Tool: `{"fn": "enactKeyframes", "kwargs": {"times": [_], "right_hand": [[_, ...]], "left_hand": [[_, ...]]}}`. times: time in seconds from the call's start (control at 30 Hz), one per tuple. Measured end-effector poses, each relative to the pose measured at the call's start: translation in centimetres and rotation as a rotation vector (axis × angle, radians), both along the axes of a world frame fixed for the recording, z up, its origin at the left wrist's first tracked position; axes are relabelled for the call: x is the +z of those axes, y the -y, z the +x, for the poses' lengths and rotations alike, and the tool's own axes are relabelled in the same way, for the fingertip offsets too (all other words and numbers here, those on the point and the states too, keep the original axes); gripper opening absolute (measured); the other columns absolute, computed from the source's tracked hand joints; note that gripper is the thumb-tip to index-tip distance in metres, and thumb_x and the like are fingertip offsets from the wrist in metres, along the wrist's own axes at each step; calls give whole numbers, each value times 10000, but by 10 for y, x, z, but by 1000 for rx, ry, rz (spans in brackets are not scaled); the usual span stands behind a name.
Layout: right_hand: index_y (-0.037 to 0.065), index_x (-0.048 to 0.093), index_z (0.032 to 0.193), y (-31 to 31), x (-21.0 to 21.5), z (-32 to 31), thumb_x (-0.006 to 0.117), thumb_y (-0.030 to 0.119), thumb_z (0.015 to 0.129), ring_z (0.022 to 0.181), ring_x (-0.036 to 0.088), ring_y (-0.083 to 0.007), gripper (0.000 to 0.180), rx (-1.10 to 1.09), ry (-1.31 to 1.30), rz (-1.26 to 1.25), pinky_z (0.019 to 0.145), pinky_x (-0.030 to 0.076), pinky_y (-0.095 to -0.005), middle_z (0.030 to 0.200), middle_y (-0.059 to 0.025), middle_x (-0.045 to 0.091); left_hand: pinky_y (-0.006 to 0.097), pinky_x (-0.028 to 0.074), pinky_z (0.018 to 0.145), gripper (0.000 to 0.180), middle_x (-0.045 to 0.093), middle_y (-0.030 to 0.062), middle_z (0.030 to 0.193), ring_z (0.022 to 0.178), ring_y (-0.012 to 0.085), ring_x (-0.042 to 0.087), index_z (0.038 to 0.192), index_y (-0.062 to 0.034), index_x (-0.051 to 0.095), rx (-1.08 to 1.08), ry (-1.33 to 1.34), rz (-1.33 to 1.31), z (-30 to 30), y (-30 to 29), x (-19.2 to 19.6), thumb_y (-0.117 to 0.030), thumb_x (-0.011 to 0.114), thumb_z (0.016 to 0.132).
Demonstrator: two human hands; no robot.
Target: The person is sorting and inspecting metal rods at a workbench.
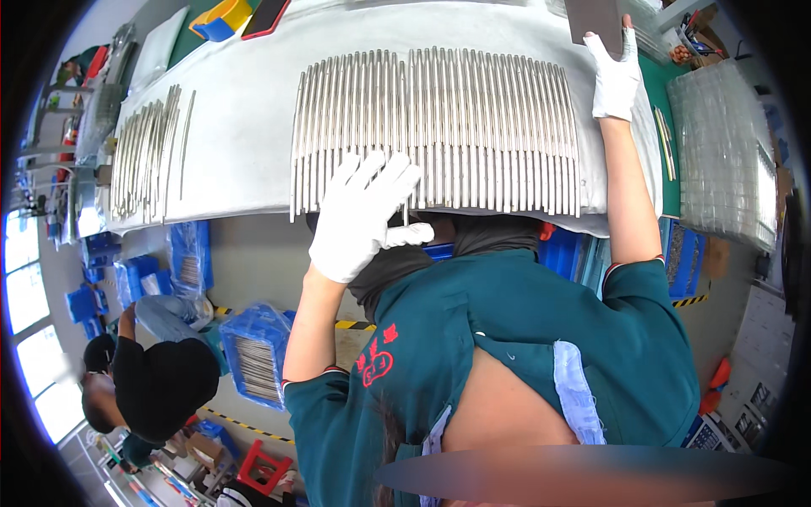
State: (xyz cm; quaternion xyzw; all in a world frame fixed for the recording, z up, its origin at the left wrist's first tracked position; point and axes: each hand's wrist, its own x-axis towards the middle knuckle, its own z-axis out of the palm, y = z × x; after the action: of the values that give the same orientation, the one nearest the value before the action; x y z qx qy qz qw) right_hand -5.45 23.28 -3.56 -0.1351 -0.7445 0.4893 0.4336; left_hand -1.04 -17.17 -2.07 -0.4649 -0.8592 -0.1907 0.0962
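Note:
A wide row of slim silver metal rods (490, 127) lies side by side on the white-covered table (241, 160) before me. My left hand (359, 220), in a white glove with bare fingertips hidden from clear view, rests over the near ends of the rods left of the middle. Its fingers are stretched and spread, the thumb apart below the table edge. One rod near those fingers sticks out slightly toward me. At the far right, my white-gloved right hand (615, 80) grips a flat dark grey plate (594, 25), which runs out of the picture at the top.
A smaller group of rods (148, 156) lies on the left of the table. A yellow and blue holder (224, 19) stands at the far left. Clear plastic trays (726, 152) are stacked at right. Behind on the left, a person (165, 384) bends near a blue crate (258, 355) of rods.

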Motion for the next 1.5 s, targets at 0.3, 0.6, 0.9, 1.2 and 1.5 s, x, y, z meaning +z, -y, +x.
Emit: {"fn": "enactKeyframes", "kwargs": {"times": [0.3,0.6,0.9,1.2,1.5], "right_hand": [[51,373,1461,-14,-16,-9,720,172,780,1183,512,-310,773,-265,361,465,1040,386,-365,1339,-181,507],[50,382,1455,-14,-21,-12,722,194,778,1230,484,-324,771,-128,194,271,1058,369,-373,1340,-197,508],[37,368,1457,-6,-19,-11,707,184,797,1267,459,-304,756,-3,202,99,1075,351,-356,1370,-184,492],[109,404,1461,-8,-22,-9,743,193,847,1137,571,-158,706,32,93,136,983,427,-267,1276,-117,596],[118,401,1465,-5,-21,-11,744,237,849,1139,573,-153,715,140,49,-8,987,429,-266,1270,-107,603]], "left_hand": [[474,399,992,682,650,113,1140,1074,320,571,1142,-47,657,5,51,-82,-10,-7,3,-577,664,713],[506,453,881,580,644,219,1103,973,409,595,1072,-7,676,396,-377,-89,-34,51,7,-500,712,768],[403,508,709,449,673,155,1070,767,339,624,1091,-42,693,647,-109,-115,-44,29,4,-422,649,856],[463,397,996,485,610,217,1189,1109,372,556,1141,0,639,297,-67,-19,-6,2,1,-375,685,836],[473,370,1030,555,590,93,1278,1160,311,533,1261,-104,585,62,-34,-157,4,-14,-6,-215,704,730]]}}
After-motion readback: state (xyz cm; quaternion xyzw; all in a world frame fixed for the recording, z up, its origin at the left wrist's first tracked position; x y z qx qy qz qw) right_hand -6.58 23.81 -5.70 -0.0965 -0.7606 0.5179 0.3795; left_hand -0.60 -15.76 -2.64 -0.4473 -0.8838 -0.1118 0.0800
